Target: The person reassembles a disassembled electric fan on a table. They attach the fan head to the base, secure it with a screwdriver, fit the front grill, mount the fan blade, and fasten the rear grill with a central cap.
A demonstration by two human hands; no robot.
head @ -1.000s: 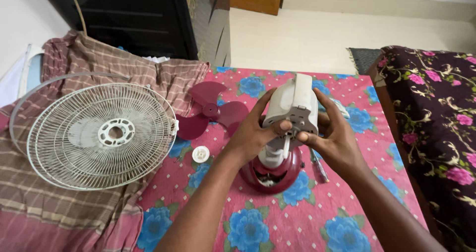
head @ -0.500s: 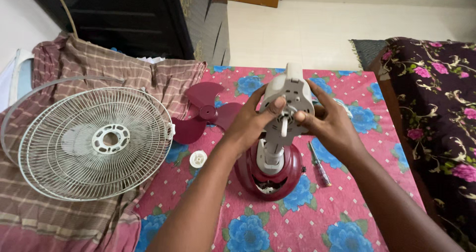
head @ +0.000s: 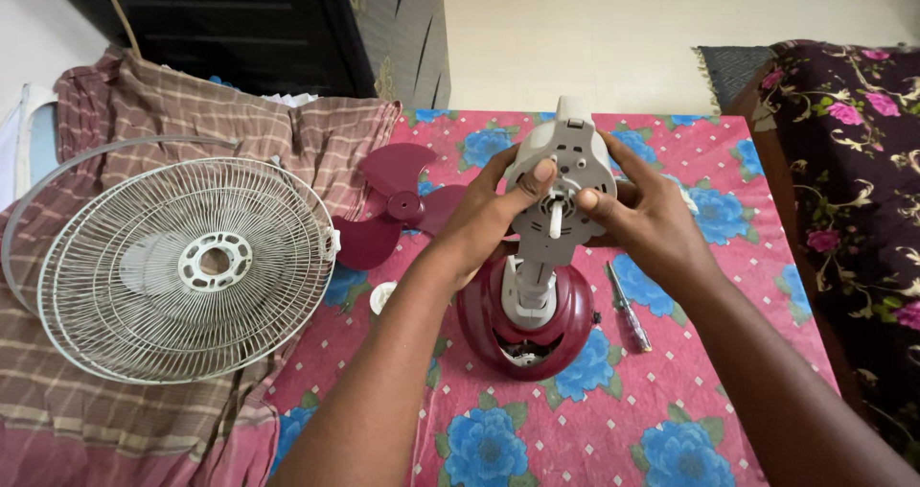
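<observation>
Head view, both hands (head: 489, 220) (head: 647, 223) gripping fan motor housing (head: 561, 195), fan guard (head: 187, 268) well left.

Both forearms rise from the lower edge of the view and converge on the motor housing (head: 561, 185), the one landmark here. The left hand (head: 484, 219) wraps the housing's left side, palm inward, fingers curled behind it and thumb laid across its front face, the thumb tip resting high on that face. The right hand (head: 647, 219) cups the housing's right side, fingers spread behind it, thumb pressed on the front just right of the shaft. The two thumbs sit near each other, not touching. Both wrists are nearly straight, bare, angled inward, the left forearm crossing below the housing.
</observation>
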